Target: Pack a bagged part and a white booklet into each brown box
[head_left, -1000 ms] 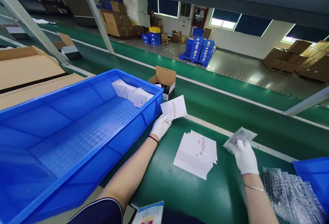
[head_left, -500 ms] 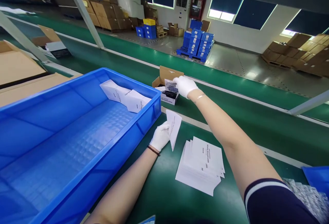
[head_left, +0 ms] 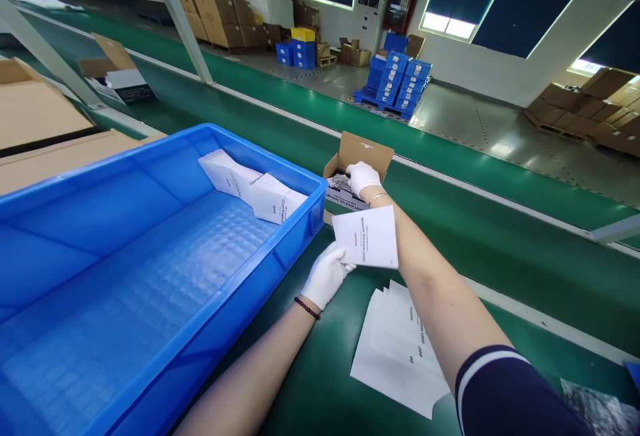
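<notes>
My left hand [head_left: 327,275], in a white glove, pinches a white printed leaflet [head_left: 368,238] just past the corner of the big blue bin [head_left: 150,276]. My right hand [head_left: 363,177], also gloved, reaches forward into a small open cardboard box [head_left: 364,153] on the green belt and presses on a dark bubble-wrapped item inside it; its fingers are curled down into the box. Under my right forearm lies a stack of white leaflets [head_left: 395,349].
The blue bin holds two white packets [head_left: 250,186] at its far end. Flat cardboard sheets [head_left: 45,129] lie to the left, another open box [head_left: 117,76] further up the belt. Bubble bags [head_left: 600,409] lie at the lower right. Pallets of boxes stand on the floor beyond.
My right hand carried the bubble-wrapped item from the right to the small box and now pushes it in. My left hand turned the leaflet flat to face me.
</notes>
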`<act>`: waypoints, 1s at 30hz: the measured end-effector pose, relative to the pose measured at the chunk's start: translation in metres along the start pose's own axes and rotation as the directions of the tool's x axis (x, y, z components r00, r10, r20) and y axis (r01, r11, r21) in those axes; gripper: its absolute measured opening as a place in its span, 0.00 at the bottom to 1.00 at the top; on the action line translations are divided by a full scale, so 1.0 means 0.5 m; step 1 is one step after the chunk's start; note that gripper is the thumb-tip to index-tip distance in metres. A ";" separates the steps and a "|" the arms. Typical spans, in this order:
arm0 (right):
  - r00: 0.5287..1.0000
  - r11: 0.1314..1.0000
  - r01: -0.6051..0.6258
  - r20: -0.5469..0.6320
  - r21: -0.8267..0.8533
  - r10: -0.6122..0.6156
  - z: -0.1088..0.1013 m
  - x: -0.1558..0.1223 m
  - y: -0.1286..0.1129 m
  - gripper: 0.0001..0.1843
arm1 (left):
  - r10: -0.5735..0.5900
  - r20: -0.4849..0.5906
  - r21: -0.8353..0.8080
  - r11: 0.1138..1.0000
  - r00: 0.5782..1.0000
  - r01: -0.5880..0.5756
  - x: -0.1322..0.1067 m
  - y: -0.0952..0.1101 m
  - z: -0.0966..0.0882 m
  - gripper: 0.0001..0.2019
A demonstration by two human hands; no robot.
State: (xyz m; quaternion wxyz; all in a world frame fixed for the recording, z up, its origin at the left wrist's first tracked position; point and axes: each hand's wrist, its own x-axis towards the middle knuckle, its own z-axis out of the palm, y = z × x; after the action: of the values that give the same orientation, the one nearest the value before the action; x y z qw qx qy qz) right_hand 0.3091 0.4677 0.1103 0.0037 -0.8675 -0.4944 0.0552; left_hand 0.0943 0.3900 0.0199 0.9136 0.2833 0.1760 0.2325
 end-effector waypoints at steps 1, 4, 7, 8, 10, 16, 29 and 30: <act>0.999 1.000 0.027 0.033 0.016 -0.027 -0.006 -0.005 0.009 0.19 | 0.033 -0.025 0.036 0.999 0.999 -0.032 0.001 -0.001 0.002 0.16; 0.984 0.993 0.101 0.138 0.058 -0.108 -0.047 -0.031 0.045 0.16 | 0.116 -0.089 0.142 0.985 0.989 -0.103 0.006 -0.001 0.003 0.19; 0.976 0.973 0.216 -0.012 0.082 -0.215 -0.088 -0.101 0.063 0.18 | 0.150 -0.141 0.184 0.975 0.978 -0.123 0.010 0.003 0.003 0.21; 0.956 0.956 0.286 -0.093 0.065 -0.280 -0.091 -0.138 0.058 0.18 | 0.148 -0.154 0.182 0.976 0.977 -0.119 0.010 0.005 0.004 0.21; 0.873 0.886 0.464 -0.155 -0.029 -0.462 -0.074 -0.227 0.031 0.17 | 0.136 -0.148 0.147 0.983 0.980 -0.114 0.010 0.008 0.007 0.21; 0.829 0.813 0.533 -0.051 -0.234 -0.558 0.014 -0.392 -0.033 0.15 | 0.060 0.037 -0.009 0.998 0.998 -0.060 -0.004 0.015 0.013 0.13; 0.968 0.982 0.175 -0.196 0.078 -0.157 0.070 -0.201 0.107 0.31 | -0.008 0.047 0.106 0.994 0.999 0.003 -0.006 0.000 -0.011 0.24; 0.958 0.979 0.188 -0.236 0.077 -0.166 0.066 -0.224 0.112 0.30 | -0.006 0.049 0.116 0.993 0.999 0.001 -0.007 -0.002 -0.011 0.24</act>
State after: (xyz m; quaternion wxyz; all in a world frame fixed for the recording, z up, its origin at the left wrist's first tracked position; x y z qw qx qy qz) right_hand 0.2973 0.3413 0.0844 0.1083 -0.8191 -0.5630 -0.0212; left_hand 0.0892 0.3898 0.0160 0.9000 0.3412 0.1673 0.2134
